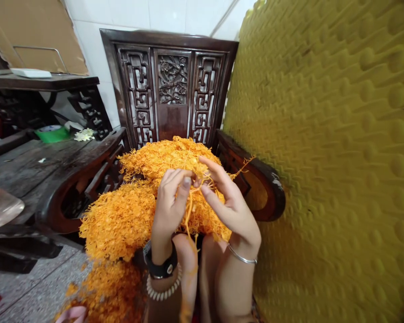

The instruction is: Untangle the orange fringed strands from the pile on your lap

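My left hand point(173, 197) is closed, its thumb and fingers bent around thin orange plastic strands point(189, 208) that dangle below it. Facing it, my right hand point(234, 206) curves around the same small tangle, with thumb and index finger apart and the strands between them. Its other fingers are mostly hidden. Just behind and under both hands lies a large heap of frilly orange plastic pieces point(117, 220) on a dark wooden chair point(173, 121). One loose orange sprig point(244, 167) sticks out past the right side of the heap.
More orange pieces point(111, 287) lie low at the left, near a pink ring-shaped object point(71, 314). A dark wooden table point(23, 161) at left bears green tape point(52, 133). A tall yellow textured mat point(340, 157) stands close on the right. Chair arms point(276, 193) flank the heap.
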`<control>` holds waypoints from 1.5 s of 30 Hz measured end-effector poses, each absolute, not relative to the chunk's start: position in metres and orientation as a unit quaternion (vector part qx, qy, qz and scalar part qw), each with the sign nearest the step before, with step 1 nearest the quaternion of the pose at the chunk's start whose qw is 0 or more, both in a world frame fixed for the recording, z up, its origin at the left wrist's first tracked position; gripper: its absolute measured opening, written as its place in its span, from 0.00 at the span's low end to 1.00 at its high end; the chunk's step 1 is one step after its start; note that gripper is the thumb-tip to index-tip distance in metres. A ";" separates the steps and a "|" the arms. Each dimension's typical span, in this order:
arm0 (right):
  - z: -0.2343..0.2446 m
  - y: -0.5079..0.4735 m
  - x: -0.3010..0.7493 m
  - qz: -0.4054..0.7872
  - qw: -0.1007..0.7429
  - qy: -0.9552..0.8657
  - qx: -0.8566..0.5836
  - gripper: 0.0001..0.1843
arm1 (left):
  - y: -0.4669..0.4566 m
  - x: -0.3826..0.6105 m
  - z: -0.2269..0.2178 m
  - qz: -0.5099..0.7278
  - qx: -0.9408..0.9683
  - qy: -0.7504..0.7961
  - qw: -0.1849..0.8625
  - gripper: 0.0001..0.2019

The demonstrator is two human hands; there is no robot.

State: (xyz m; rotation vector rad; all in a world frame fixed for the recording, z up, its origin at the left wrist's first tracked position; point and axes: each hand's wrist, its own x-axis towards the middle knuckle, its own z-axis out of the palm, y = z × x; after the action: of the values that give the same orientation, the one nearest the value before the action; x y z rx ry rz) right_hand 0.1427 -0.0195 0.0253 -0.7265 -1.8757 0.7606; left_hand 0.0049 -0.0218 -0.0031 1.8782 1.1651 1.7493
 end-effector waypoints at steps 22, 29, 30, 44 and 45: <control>0.027 -0.009 0.116 0.574 0.609 -0.511 -0.195 0.18 | -0.024 0.003 -0.021 0.696 0.484 0.293 0.442 0.16; 0.023 -0.012 0.092 0.658 0.615 -0.410 -0.145 0.22 | -0.010 0.024 -0.015 0.760 0.370 0.227 0.483 0.22; 0.022 -0.011 0.089 0.662 0.616 -0.404 -0.141 0.22 | -0.008 0.025 -0.013 0.762 0.354 0.251 0.480 0.22; 0.022 0.005 0.138 0.479 0.750 -0.419 -0.179 0.19 | -0.011 0.021 -0.005 0.815 0.303 0.202 0.451 0.19; 0.022 0.006 0.137 0.466 0.754 -0.414 -0.206 0.17 | -0.013 0.021 -0.004 0.814 0.302 0.199 0.454 0.16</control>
State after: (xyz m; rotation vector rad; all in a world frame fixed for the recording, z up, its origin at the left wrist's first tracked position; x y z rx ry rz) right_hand 0.1366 0.0056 0.0216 -0.4485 -0.9033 1.0166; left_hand 0.0207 -0.0131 -0.0039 0.7463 0.4915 2.0104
